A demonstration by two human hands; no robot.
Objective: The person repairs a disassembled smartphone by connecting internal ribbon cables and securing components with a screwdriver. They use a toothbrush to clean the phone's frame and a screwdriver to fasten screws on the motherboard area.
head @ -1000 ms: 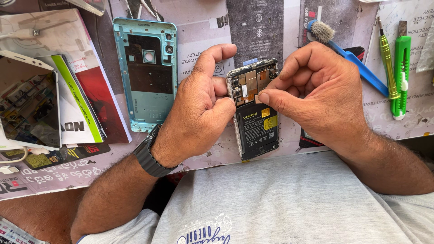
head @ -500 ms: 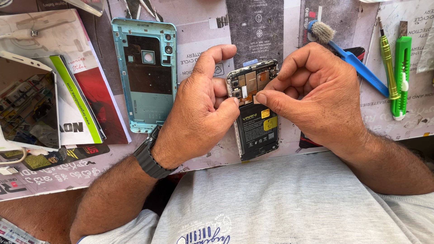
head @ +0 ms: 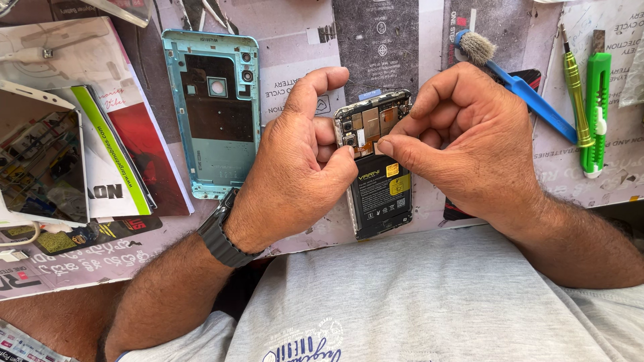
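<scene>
Printed paper sheets cover the bench (head: 302, 47), where an opened phone (head: 379, 167) with its battery exposed lies at the near edge between both hands. Left hand (head: 295, 167) has its grip closed on the phone's left edge, and right hand (head: 469, 141) pinches thumb and forefinger together over the circuit board. A turquoise back cover (head: 218, 114) lies left of the phone, a blue brush (head: 516, 84), a screwdriver (head: 575, 90) and a green cutter (head: 596, 114) to the right.

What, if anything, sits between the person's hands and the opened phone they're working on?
Nothing visible does. The left hand grips the opened phone by its left edge, and the right hand has its fingertips on the phone's upper circuit area.
</scene>
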